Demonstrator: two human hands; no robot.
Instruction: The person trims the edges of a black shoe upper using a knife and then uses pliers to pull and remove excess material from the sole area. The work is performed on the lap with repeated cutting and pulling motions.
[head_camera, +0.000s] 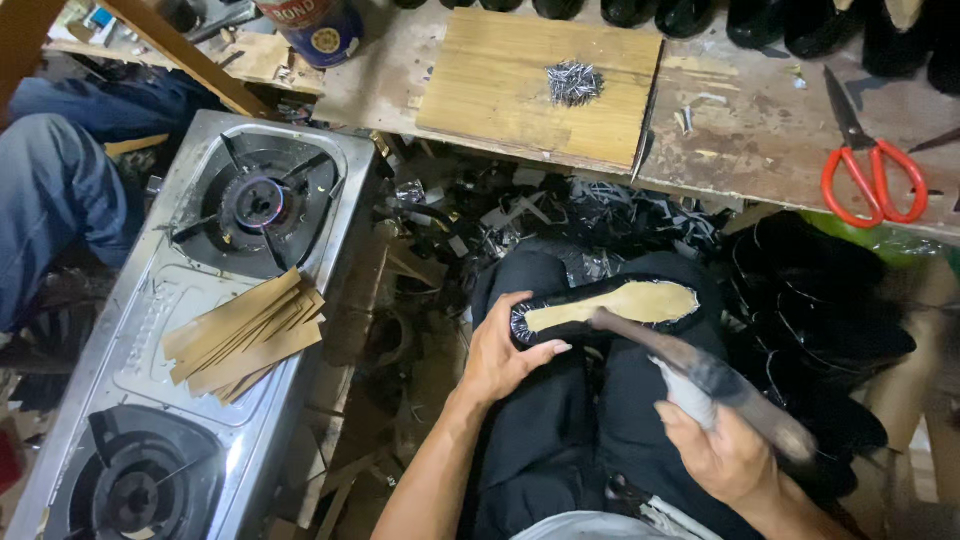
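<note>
A black shoe (610, 300) lies sole-up across my lap, its tan insole board facing me. My left hand (505, 350) grips the shoe at its heel end. My right hand (725, 455) holds a hammer (700, 372) by its cloth-wrapped handle, and the hammer's head touches the insole near the middle. A pile of small metal tacks (573, 82) sits on a wooden board (510, 90) on the workbench ahead.
A two-burner steel gas stove (190, 300) stands at my left, with tan strips (245, 332) lying on it. Red-handled scissors (868, 170) lie on the bench at right. Black shoe uppers (820, 300) are stacked at my right. Another person's jeans-clad legs (55, 190) are at far left. Scraps litter the floor.
</note>
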